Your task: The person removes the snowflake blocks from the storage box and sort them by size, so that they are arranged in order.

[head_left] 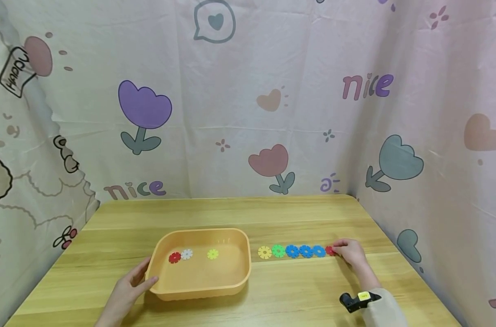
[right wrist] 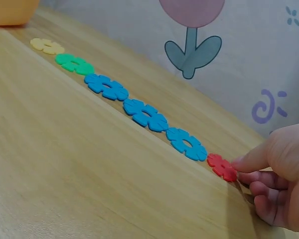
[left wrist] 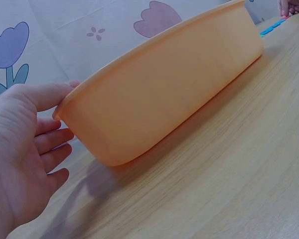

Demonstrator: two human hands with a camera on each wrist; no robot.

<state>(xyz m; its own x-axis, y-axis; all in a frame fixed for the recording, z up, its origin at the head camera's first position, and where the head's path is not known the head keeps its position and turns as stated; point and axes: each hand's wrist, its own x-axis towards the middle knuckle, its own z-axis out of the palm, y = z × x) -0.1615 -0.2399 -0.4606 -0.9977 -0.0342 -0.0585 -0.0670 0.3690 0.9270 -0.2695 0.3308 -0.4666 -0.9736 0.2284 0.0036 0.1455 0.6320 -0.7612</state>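
A shallow orange plastic basin (head_left: 199,293) stands left of the middle. My left hand (head_left: 127,286) holds its left end, thumb over the rim and the other fingers outside along the wall. Inside lie a red (head_left: 175,258), a white (head_left: 186,254) and a yellow-green snowflake disc (head_left: 213,254). Right of the basin runs a row of discs: a pale yellow disc (right wrist: 47,46), a green disc (right wrist: 74,64), then three blue discs (right wrist: 145,114). At the row's right end, my right hand (right wrist: 284,174) pinches a red snowflake disc (right wrist: 222,167) at its outer edge, close beside the last blue disc.
The wooden table (head_left: 297,299) carries everything. A printed cloth (head_left: 231,100) hangs behind it and along both sides. On the right forearm, over the sleeve, sits a black strapped device (head_left: 359,301) with a yellow label.
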